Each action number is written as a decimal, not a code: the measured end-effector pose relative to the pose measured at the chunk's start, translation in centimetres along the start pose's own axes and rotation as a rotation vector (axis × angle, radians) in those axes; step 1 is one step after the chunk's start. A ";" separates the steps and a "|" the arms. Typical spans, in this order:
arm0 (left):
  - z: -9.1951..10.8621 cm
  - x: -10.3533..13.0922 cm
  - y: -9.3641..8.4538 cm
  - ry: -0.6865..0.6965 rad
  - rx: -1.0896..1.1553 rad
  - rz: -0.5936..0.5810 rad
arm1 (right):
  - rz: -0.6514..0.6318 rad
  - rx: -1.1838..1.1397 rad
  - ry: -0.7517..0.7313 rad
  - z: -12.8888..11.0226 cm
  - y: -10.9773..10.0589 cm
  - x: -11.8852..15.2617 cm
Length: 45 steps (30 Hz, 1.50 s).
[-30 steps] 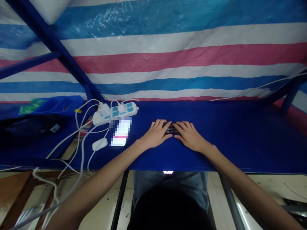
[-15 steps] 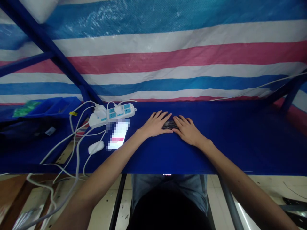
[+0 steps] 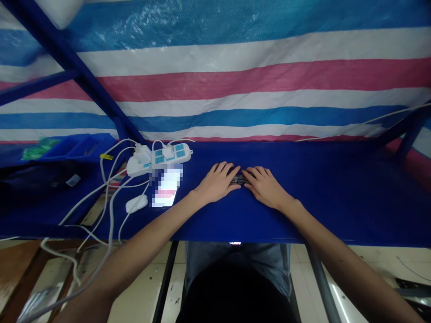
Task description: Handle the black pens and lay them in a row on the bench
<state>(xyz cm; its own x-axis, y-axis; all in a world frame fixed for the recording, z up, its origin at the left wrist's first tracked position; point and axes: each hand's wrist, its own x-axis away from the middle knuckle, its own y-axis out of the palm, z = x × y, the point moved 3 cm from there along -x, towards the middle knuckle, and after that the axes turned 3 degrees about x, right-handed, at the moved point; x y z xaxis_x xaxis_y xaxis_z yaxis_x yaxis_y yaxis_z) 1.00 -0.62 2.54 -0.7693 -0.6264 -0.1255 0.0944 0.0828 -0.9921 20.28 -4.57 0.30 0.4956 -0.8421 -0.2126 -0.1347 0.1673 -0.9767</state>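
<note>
A small bundle of dark, thin pieces point(image 3: 238, 179) lies on the blue table point(image 3: 323, 193), between my two hands. My left hand point(image 3: 218, 181) has its thumb and index finger around the bundle's left end, its other fingers pointing forward. From the right, my right hand point(image 3: 264, 186) holds the opposite end between thumb and fingers. Both palms face down near the table surface. The ends of the bundle are hidden under my fingers, and its separate pieces are too small to make out.
To the left are a white power strip point(image 3: 160, 159) with plugs and cables, a lit phone point(image 3: 167, 187) and a white adapter point(image 3: 136, 204). Blue bins point(image 3: 82, 147) stand farther left. A striped sheet point(image 3: 235, 85) hangs behind the table.
Both hands have shifted slightly toward me with the dark bundle between them. My left hand's fingers have drawn back a little. The whole view has moved slightly.
</note>
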 end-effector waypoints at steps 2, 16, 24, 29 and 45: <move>0.1 0.1 0.1 -0.024 0.016 0.017 | -0.029 -0.009 0.024 0.0 0.2 0.2; -0.8 -2.7 0.5 -0.135 0.128 -0.166 | -0.149 -0.090 0.246 1.1 1.5 -2.1; 1.4 -0.1 1.0 -0.172 0.206 -0.199 | -0.100 -0.087 0.183 0.0 1.2 0.3; 1.0 -0.6 0.8 -0.178 0.191 -0.169 | -0.082 -0.106 0.270 -0.8 1.2 -0.1; 1.1 -1.2 0.8 -0.216 0.157 -0.175 | -0.099 -0.102 0.282 -1.7 1.4 -0.2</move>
<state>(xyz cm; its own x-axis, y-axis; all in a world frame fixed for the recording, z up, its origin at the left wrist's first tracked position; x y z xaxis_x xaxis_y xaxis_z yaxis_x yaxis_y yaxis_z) 2.63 -0.65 1.91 -0.6317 -0.7724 0.0656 0.0817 -0.1505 -0.9852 18.54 -4.99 -0.94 0.2548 -0.9632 -0.0860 -0.1903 0.0373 -0.9810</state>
